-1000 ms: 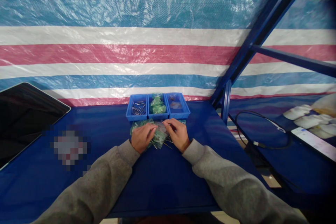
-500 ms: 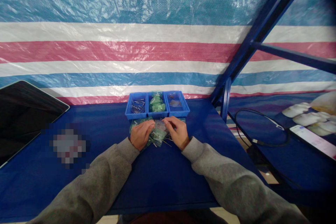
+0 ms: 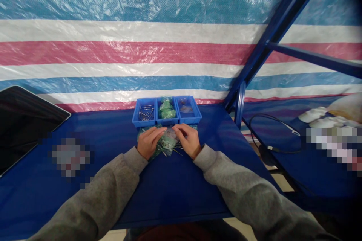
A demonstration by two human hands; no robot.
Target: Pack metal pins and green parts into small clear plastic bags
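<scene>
Barely a shift here: the left hand [image 3: 147, 144] and right hand [image 3: 190, 141] stay pinched on the clear bag [image 3: 171, 133] over green packets [image 3: 167, 147], so handling continues.

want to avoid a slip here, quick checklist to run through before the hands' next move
1. Both hands at the pile: ok, left hand and right hand flank it.
2. Firm grip on the clear plastic between them: cannot tell.
3. All metal rods in bins: not ok, loose rods lie on the table.
4. Left bin upright, holding rods: ok.
5. Middle bin upright, holding green packets: ok.
</scene>
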